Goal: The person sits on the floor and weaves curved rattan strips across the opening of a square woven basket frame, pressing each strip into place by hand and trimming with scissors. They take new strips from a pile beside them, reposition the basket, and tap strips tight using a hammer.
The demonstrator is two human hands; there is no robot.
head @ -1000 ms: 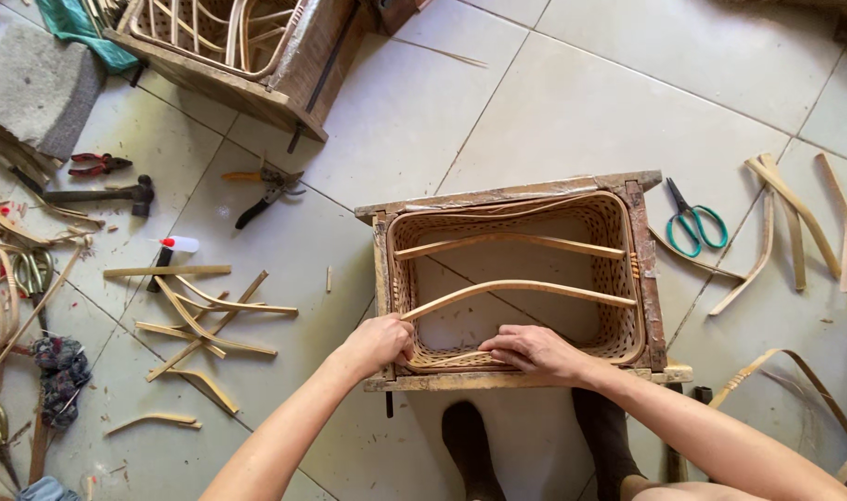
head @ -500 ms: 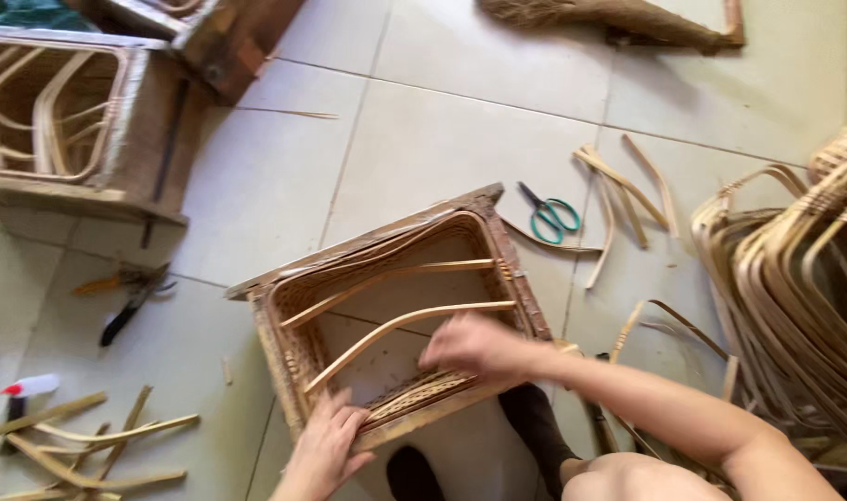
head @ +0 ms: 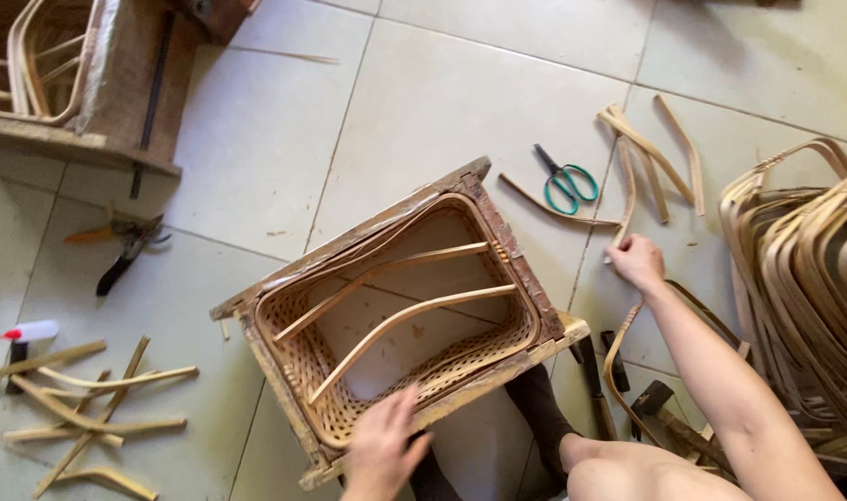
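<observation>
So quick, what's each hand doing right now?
Left hand: open, fingers spread, resting on the near edge of the frame.
Right hand: closed on the end of a bent strip on the floor.

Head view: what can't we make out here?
- Left hand: wrist and arm cut off by the bottom edge.
- Right hand: fingertips curl onto a bamboo strip; actual grip not visible.
- Stack of bent frames: runs off the right edge.
- Tools under the right forearm: partly covered.
</observation>
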